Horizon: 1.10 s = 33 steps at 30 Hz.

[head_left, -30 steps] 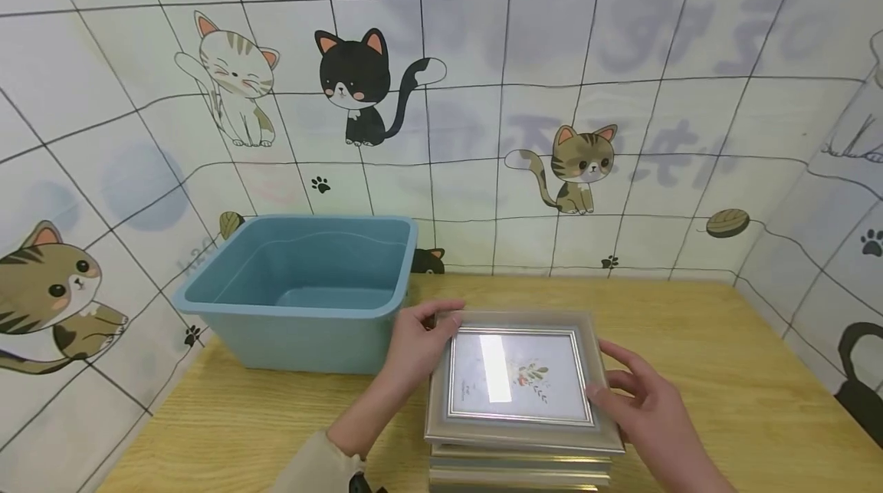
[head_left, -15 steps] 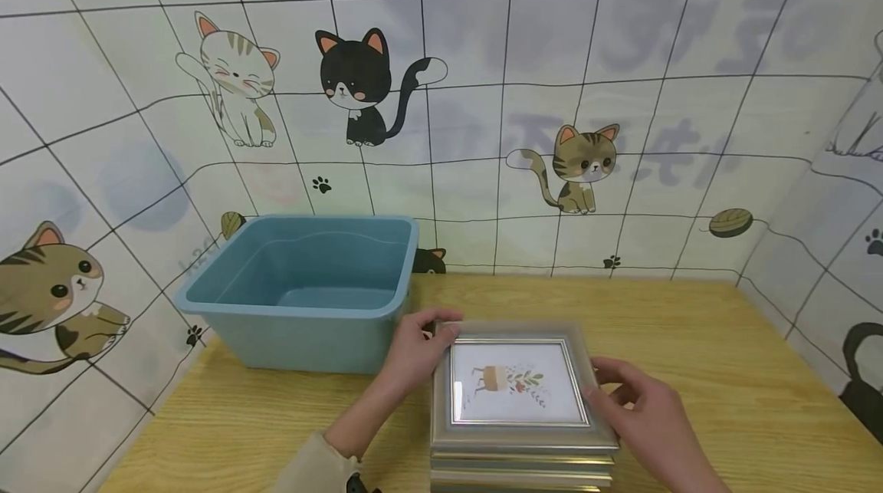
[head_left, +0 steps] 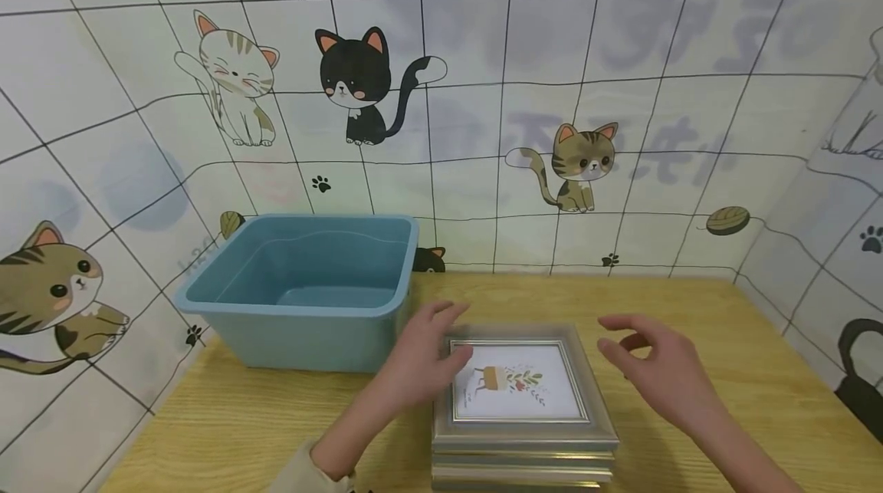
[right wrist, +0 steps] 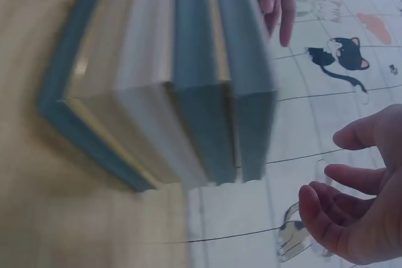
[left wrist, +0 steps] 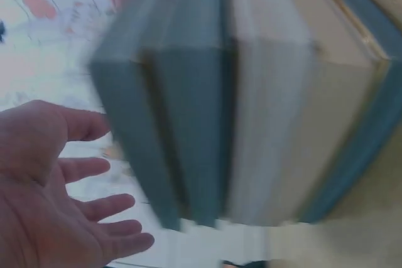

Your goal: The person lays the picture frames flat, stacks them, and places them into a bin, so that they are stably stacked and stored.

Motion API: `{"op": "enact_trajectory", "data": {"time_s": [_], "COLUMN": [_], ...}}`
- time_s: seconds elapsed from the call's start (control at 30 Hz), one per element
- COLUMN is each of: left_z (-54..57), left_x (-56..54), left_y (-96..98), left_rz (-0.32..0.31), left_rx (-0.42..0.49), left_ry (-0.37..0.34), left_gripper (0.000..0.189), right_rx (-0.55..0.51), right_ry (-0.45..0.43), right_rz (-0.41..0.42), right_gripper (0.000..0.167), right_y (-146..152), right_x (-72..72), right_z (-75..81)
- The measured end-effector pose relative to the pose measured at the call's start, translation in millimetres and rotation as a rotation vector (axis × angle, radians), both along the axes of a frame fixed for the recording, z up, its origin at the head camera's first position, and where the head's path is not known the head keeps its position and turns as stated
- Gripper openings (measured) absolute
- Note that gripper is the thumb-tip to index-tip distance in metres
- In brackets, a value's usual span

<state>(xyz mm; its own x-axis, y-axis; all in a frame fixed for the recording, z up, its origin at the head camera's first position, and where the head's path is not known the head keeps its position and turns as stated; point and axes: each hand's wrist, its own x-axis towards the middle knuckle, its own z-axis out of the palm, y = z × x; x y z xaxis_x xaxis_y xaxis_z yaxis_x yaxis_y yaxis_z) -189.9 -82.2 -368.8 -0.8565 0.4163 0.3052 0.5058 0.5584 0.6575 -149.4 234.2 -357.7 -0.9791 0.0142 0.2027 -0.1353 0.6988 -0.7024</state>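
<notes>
1. Holding nothing in left hand [head_left: 422, 363] or right hand [head_left: 658, 372], with fingers parted.
2. Find picture frames [head_left: 524, 405] stacked between them on bench [head_left: 704, 317], right of blue bin [head_left: 297, 340].
3. Expect stiff, slick, fairly heavy stacked, fragile at front; grip opposite side edges.
4. Can't read tiny print on top insert [head_left: 517, 379]; see no brand.

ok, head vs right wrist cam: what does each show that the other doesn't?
Only head: the tub, the cream sleeve and the top picture.

Only right wrist: the bottom frame against the table, which head crops; layer edges read blue-grey, whitish and beige, blurred.

Both: the frame stack, left hand, right hand, table and cat-print wall.
</notes>
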Motion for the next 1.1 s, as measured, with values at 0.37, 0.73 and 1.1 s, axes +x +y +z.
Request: {"op": "enact_trajectory", "data": {"time_s": [0.37,0.73,1.1], "left_z": [58.7,69.9,55.4], "left_x": [22.1,-8.7,-37.8], "left_y": [-52.2,-197.1,-285.9], "left_rz": [0.140,0.289,0.396], "left_rx": [-0.046,-0.173,-0.294], "left_ry": [0.213,0.191,0.106], "left_gripper": [0.062,0.066,0.086], "right_rx": [0.072,0.054,0.295], "right_ry": [0.123,0.050,-0.039], "right_rz": [0.256,0.402,0.684], "right_gripper": [0.040,0.070,0.080], "right_y": [-40,-121,-191], "right_x": [-37.5,-88.7,-113.7], "right_z": [63.3,79.6,64.8]}}
